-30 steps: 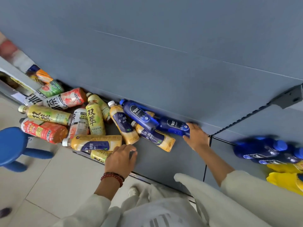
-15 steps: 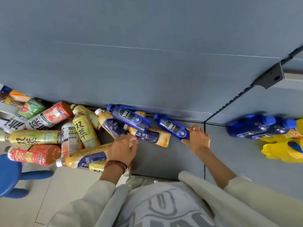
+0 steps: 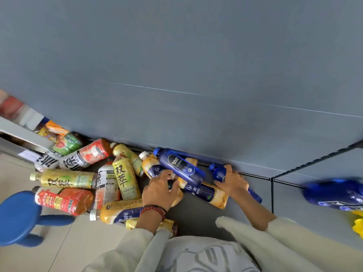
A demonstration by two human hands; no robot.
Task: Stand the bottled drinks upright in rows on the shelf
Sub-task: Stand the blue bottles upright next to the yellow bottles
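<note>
Several bottled drinks lie on their sides in a heap on the grey bottom shelf (image 3: pixel 198 218). My right hand (image 3: pixel 232 183) grips a dark blue soda bottle (image 3: pixel 219 172) near its neck, close to the back panel. My left hand (image 3: pixel 160 190) is curled round an orange-yellow bottle with a dark label (image 3: pixel 152 166), its white cap pointing up-left. A second blue soda bottle (image 3: pixel 179 166) lies across it, between my hands. Another orange-yellow bottle (image 3: pixel 208 193) lies under my right hand. Green-yellow tea bottles (image 3: pixel 125 178) and red-labelled bottles (image 3: pixel 64 201) lie to the left.
A blue plastic stool (image 3: pixel 17 216) stands on the tiled floor at lower left. On the neighbouring shelf section at right are more blue bottles (image 3: pixel 334 194), blurred, and something yellow (image 3: pixel 358 225). A black upright (image 3: pixel 272 195) divides the two shelf sections.
My right hand has closed round the blue bottle and slid up towards its neck. My left hand has moved from the shelf's front up onto the orange-yellow bottle.
</note>
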